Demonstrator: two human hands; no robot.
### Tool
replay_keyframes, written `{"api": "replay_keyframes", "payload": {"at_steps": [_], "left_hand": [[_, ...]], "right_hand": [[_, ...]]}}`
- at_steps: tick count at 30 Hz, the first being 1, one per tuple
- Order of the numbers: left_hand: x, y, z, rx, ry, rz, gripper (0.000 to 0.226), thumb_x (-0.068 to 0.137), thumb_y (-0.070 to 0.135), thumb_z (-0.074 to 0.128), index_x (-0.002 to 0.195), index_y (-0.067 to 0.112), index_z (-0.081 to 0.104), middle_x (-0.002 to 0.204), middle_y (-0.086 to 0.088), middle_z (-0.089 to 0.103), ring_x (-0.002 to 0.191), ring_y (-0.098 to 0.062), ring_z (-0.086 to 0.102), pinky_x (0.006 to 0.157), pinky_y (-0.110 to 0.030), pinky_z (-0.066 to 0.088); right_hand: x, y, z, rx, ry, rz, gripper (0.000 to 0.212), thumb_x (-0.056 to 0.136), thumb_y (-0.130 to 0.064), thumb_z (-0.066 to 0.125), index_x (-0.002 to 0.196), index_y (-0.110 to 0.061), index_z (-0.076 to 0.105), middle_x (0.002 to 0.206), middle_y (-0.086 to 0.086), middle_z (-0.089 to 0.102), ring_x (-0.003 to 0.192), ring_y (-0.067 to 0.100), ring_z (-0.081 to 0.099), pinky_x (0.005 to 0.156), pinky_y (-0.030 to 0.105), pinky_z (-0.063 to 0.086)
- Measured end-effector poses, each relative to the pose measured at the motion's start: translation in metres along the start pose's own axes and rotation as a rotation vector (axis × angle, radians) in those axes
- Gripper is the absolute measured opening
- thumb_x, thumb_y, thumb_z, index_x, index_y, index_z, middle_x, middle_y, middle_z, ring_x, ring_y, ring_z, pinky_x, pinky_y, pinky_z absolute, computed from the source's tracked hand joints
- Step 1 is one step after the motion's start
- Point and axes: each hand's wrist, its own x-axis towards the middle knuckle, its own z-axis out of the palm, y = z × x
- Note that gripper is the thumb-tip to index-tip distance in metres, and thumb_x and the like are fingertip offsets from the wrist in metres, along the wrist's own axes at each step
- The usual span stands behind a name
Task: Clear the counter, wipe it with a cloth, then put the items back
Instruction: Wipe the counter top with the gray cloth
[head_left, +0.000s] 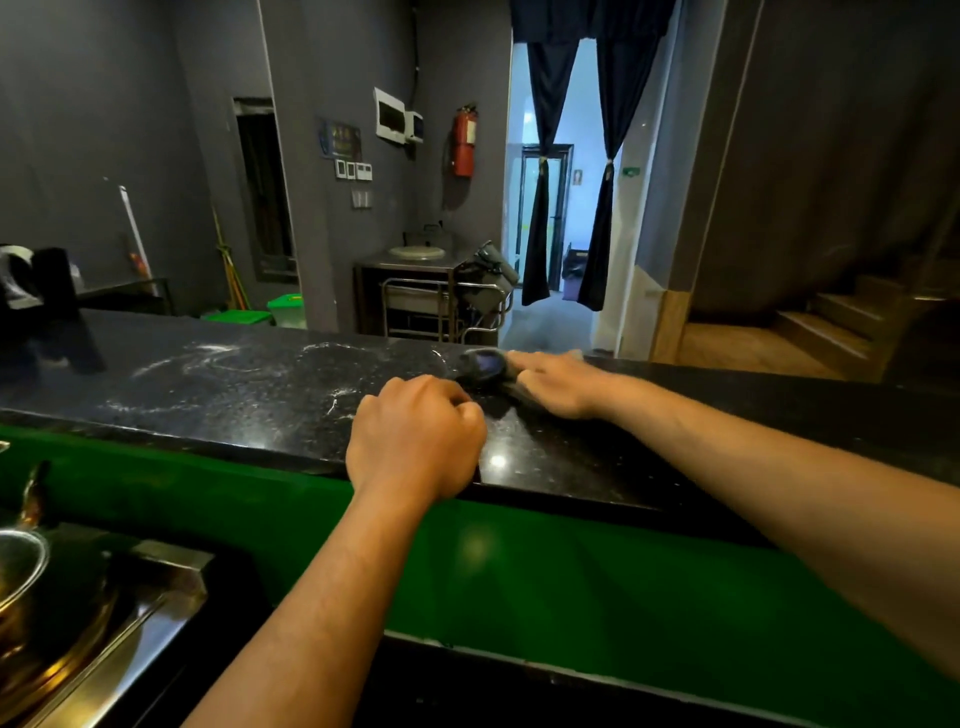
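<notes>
The right hand (558, 382) lies flat, fingers straight, pressing a dark cloth (485, 366) onto the black speckled counter (234, 384) close to its far edge, right of centre; the cloth is blurred, so its fold cannot be told. The left hand (415, 436) is curled into a fist holding nothing that shows, resting on the counter just beside its near edge. This looks like the wiping step, with whitish smears (218, 358) left of the cloth not yet cleaned. The main risk, as I judge it, is the far edge: a stroke pushed outward could carry the cloth over the lip and drop it on the floor beyond. A long sweep left could also strike the dark item (49, 301) standing at the far left end and knock it off. Leaning weight on the left fist so near the front lip could let it slip toward the green panel (519, 561) below. Open room runs mostly left along the slab, where 1 wide bare stretch lies between the hands and that dark item. To the right the counter continues, narrow and dim. The sink (130, 597) sits low at near left, well apart.
</notes>
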Motion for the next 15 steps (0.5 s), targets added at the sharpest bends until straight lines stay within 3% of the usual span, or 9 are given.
{"api": "replay_keyframes", "payload": {"at_steps": [3, 5, 8, 10, 13, 15], "left_hand": [[-0.004, 0.004, -0.005, 0.01, -0.005, 0.008, 0.037, 0.086, 0.039, 0.04, 0.098, 0.033, 0.075, 0.096, -0.002, 0.072, 0.086, -0.03, 0.06, 0.07, -0.036, 0.045], [-0.008, 0.007, -0.009, 0.0, -0.015, 0.005, 0.033, 0.089, 0.034, 0.045, 0.097, 0.032, 0.077, 0.095, -0.001, 0.073, 0.085, -0.028, 0.061, 0.068, -0.034, 0.043], [-0.01, 0.012, -0.014, -0.003, -0.03, 0.002, 0.032, 0.09, 0.035, 0.047, 0.101, 0.035, 0.076, 0.1, 0.001, 0.073, 0.092, -0.026, 0.06, 0.077, -0.037, 0.046], [-0.01, 0.013, -0.016, 0.009, -0.051, 0.008, 0.031, 0.092, 0.036, 0.047, 0.106, 0.036, 0.075, 0.106, 0.002, 0.072, 0.099, -0.024, 0.058, 0.082, -0.038, 0.044], [-0.012, 0.015, -0.019, 0.026, -0.056, 0.02, 0.031, 0.092, 0.038, 0.049, 0.11, 0.036, 0.074, 0.111, 0.002, 0.072, 0.104, -0.024, 0.059, 0.085, -0.038, 0.043], [-0.013, 0.017, -0.02, 0.031, -0.057, 0.012, 0.031, 0.092, 0.038, 0.05, 0.111, 0.036, 0.074, 0.112, 0.002, 0.072, 0.103, -0.024, 0.061, 0.085, -0.038, 0.044]], "right_hand": [[-0.035, 0.015, -0.009, 0.03, -0.065, -0.081, 0.023, 0.102, -0.028, 0.035, 0.106, -0.046, 0.049, 0.107, -0.011, 0.051, 0.101, 0.012, 0.046, 0.094, 0.038, 0.029], [-0.039, 0.06, -0.027, -0.041, 0.011, 0.143, 0.014, 0.1, -0.04, 0.036, 0.102, -0.042, 0.05, 0.115, -0.001, 0.055, 0.101, 0.018, 0.051, 0.095, 0.04, 0.033], [-0.035, 0.103, -0.042, -0.136, 0.18, 0.561, 0.047, 0.093, -0.051, 0.036, 0.128, -0.025, 0.056, 0.138, 0.013, 0.053, 0.121, 0.035, 0.05, 0.107, 0.054, 0.035], [-0.033, 0.082, -0.033, -0.145, 0.138, 0.47, 0.05, 0.096, -0.046, 0.036, 0.137, -0.02, 0.049, 0.142, 0.013, 0.049, 0.126, 0.036, 0.047, 0.109, 0.054, 0.034], [-0.051, 0.028, -0.01, -0.102, 0.034, 0.108, 0.041, 0.099, -0.047, 0.037, 0.134, -0.029, 0.047, 0.135, 0.005, 0.053, 0.125, 0.03, 0.048, 0.108, 0.05, 0.034], [-0.07, 0.017, -0.007, -0.104, -0.034, -0.042, 0.037, 0.102, -0.038, 0.035, 0.137, -0.03, 0.045, 0.144, 0.001, 0.046, 0.137, 0.027, 0.038, 0.113, 0.049, 0.027]]}}
